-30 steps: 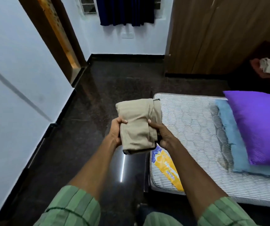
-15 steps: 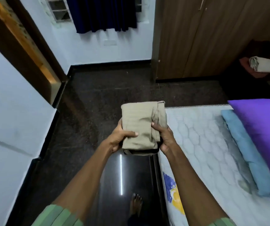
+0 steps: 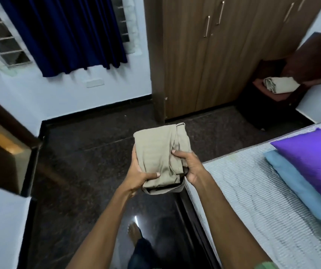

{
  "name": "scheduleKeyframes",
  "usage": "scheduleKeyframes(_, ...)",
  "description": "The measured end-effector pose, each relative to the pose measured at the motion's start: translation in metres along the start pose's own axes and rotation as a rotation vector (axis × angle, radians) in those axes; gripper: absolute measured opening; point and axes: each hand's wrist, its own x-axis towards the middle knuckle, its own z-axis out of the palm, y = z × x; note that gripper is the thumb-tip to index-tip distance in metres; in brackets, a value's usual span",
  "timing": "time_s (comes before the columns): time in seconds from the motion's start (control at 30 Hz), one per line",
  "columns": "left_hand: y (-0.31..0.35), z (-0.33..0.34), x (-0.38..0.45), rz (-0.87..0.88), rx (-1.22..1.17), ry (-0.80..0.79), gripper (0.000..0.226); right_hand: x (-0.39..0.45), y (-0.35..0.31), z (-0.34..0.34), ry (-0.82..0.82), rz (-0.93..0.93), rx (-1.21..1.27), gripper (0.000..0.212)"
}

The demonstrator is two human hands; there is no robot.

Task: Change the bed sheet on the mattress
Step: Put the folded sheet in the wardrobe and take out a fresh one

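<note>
Beige folded sheet [image 3: 158, 158], creased, layered, between both hands.

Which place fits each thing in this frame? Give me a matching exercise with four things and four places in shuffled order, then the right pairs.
Things:
1. folded beige sheet
2. purple pillow
3. second folded beige cloth
4. navy curtain

Places:
A. hanging over the window
B. on the dark chair beside the wardrobe
C. gripped by the left hand and the right hand, above the floor
D. on top of the blue pillow on the mattress

Pairs: 1-C, 2-D, 3-B, 4-A
</note>
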Motion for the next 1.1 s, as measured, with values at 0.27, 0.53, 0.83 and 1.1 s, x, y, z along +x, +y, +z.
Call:
scheduleKeyframes(0.27,0.049,-0.097,0.216,0.106,0.202,-0.227,0.140,0.137,-0.070,0.106,0.117,-0.089,0.141,0.050)
scheduleKeyframes(0.53,0.067,-0.096,0.418,0.149,0.270,-0.356,0.143,0.283,-0.151,0.122,0.352,-0.244,0.232,0.054)
scheduleKeyframes(0.83,0.098,-0.023,0.658,0.203,0.349,-0.479,0.144,0.461,-0.290,0.068,0.387,-0.286,0.370,0.051)
scheduleKeyframes(1.1,0.117,0.075,0.839,0.166,0.286,-0.534,0.137,0.572,-0.412,0.012,0.486,-0.381,0.470,0.061)
